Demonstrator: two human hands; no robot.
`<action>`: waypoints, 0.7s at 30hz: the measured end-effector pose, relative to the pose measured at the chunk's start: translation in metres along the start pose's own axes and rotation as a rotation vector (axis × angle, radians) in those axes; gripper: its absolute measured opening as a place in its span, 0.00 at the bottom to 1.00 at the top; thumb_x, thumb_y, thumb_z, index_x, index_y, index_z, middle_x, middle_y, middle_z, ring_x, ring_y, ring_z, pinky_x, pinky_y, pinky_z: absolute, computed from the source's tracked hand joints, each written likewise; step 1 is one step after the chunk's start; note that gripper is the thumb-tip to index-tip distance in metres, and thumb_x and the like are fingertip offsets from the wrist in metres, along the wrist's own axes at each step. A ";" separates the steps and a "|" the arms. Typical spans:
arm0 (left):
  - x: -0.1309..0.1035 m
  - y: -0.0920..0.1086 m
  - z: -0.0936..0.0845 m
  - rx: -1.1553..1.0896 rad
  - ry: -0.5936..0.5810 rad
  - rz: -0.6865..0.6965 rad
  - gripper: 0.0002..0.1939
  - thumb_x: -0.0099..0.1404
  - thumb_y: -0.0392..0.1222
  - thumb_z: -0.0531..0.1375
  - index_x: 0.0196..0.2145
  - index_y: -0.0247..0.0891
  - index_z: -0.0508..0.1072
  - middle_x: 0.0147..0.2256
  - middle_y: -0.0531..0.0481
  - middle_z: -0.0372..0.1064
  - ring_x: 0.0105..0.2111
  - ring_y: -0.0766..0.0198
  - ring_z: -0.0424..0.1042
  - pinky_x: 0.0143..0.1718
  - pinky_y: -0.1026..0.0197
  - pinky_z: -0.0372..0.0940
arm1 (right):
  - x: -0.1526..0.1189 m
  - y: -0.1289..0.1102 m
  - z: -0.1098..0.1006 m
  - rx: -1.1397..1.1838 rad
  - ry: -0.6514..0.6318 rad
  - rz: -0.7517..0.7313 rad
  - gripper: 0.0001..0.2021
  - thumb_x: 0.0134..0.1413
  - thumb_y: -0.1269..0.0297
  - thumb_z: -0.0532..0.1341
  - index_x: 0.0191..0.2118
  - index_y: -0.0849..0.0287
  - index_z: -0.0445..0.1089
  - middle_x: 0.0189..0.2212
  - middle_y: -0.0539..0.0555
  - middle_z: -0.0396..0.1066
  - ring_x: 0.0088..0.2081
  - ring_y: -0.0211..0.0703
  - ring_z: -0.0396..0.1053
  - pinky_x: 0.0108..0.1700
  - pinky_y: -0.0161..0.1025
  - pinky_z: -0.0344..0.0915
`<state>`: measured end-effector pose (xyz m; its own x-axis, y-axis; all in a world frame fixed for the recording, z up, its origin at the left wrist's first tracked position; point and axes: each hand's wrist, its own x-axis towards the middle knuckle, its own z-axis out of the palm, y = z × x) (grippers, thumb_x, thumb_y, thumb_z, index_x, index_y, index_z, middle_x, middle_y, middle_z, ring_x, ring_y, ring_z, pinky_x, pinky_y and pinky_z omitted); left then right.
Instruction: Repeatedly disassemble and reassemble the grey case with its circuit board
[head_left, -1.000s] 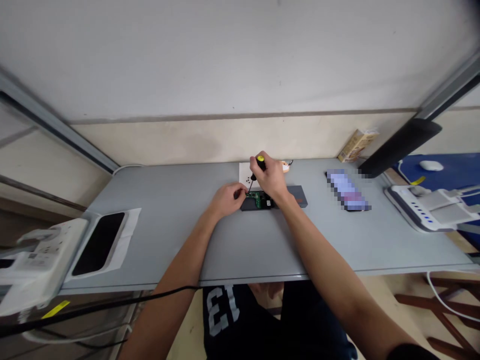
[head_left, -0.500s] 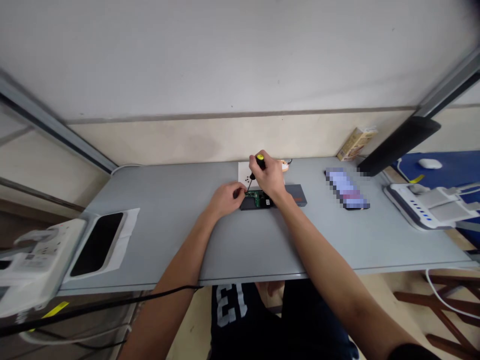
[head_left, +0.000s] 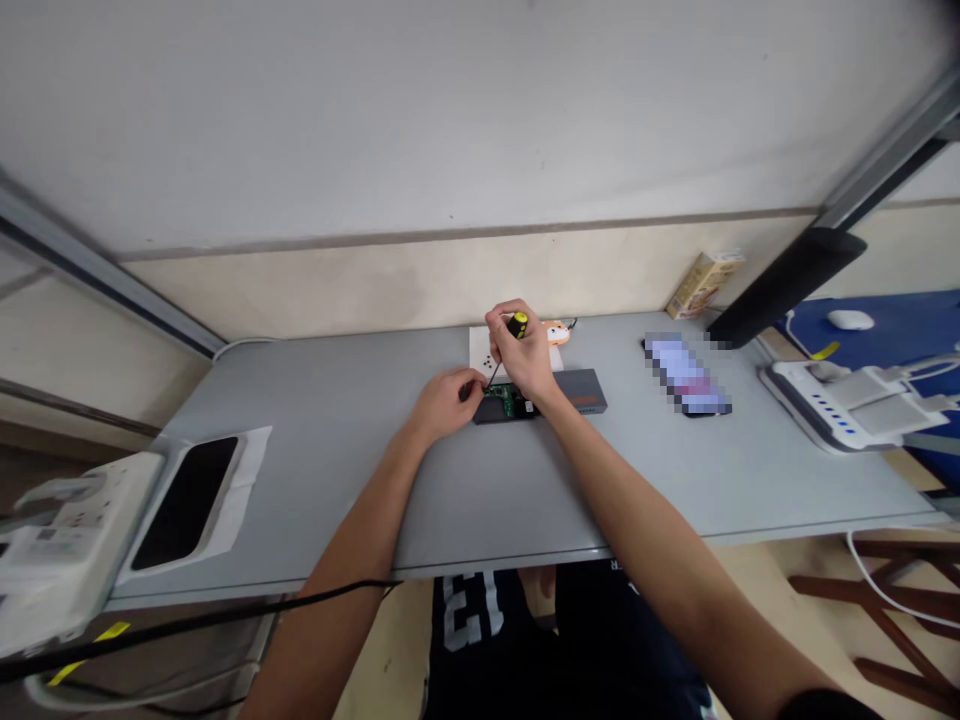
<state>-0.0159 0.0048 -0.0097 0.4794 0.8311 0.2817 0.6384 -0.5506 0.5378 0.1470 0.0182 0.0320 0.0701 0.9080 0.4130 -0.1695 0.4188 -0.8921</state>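
Pale number 13 point(head_left: 463, 612) upside down on the person's dark shorts point(head_left: 499, 675), carton point(head_left: 705, 284) print and white lettering point(head_left: 614, 565) too small to read

Two hands point(head_left: 448, 402) point(head_left: 529, 362), one screwdriver point(head_left: 517, 323)

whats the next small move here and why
Probably a small turn of the screwdriver: the right hand grips it, and its shaft slants down toward the green circuit board, close beside the left hand's fingertips.

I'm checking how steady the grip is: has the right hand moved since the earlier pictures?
Yes, slightly left: against the white paper behind it, the right hand sits further left, uncovering more of the orange thing.
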 end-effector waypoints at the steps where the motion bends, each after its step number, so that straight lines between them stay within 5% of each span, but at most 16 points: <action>1: 0.000 0.000 0.000 0.000 -0.002 0.000 0.11 0.69 0.37 0.53 0.39 0.40 0.76 0.36 0.50 0.76 0.32 0.63 0.70 0.36 0.60 0.64 | 0.000 0.000 0.000 0.007 0.018 0.019 0.19 0.60 0.40 0.61 0.38 0.52 0.61 0.23 0.43 0.55 0.20 0.34 0.55 0.23 0.35 0.57; 6: -0.001 0.000 -0.001 0.001 -0.004 -0.004 0.11 0.69 0.38 0.54 0.39 0.40 0.76 0.36 0.50 0.75 0.32 0.63 0.70 0.37 0.60 0.64 | 0.002 0.000 -0.002 0.106 -0.009 0.059 0.25 0.65 0.36 0.47 0.46 0.53 0.65 0.24 0.46 0.56 0.23 0.36 0.57 0.26 0.36 0.61; 11: -0.001 0.000 0.000 -0.010 0.010 0.011 0.10 0.69 0.37 0.53 0.38 0.41 0.76 0.36 0.50 0.75 0.32 0.63 0.69 0.37 0.60 0.63 | 0.004 0.000 -0.004 0.097 -0.038 0.101 0.22 0.57 0.39 0.61 0.37 0.52 0.59 0.35 0.50 0.66 0.30 0.37 0.70 0.32 0.36 0.68; 15: 0.000 -0.002 0.001 -0.011 0.007 0.013 0.10 0.69 0.36 0.54 0.38 0.40 0.76 0.35 0.50 0.75 0.31 0.64 0.69 0.36 0.61 0.62 | 0.004 0.003 -0.005 0.097 0.028 0.112 0.26 0.54 0.38 0.64 0.34 0.51 0.50 0.23 0.42 0.57 0.19 0.33 0.58 0.22 0.34 0.57; 18: 0.000 -0.002 0.001 -0.008 0.004 0.014 0.10 0.69 0.36 0.54 0.39 0.40 0.76 0.35 0.50 0.75 0.32 0.63 0.69 0.36 0.61 0.63 | 0.006 0.002 -0.006 0.133 0.002 0.104 0.23 0.61 0.34 0.54 0.38 0.51 0.57 0.21 0.42 0.50 0.19 0.34 0.55 0.22 0.35 0.56; 21: 0.000 -0.002 0.001 -0.004 0.012 0.011 0.10 0.69 0.37 0.54 0.39 0.40 0.76 0.34 0.50 0.74 0.31 0.63 0.68 0.36 0.61 0.63 | 0.007 -0.002 -0.008 0.157 -0.055 0.131 0.26 0.63 0.33 0.47 0.42 0.52 0.63 0.25 0.46 0.56 0.25 0.37 0.63 0.28 0.37 0.63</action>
<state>-0.0165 0.0053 -0.0116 0.4791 0.8258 0.2974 0.6308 -0.5596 0.5376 0.1555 0.0237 0.0348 -0.0159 0.9509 0.3090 -0.3249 0.2874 -0.9010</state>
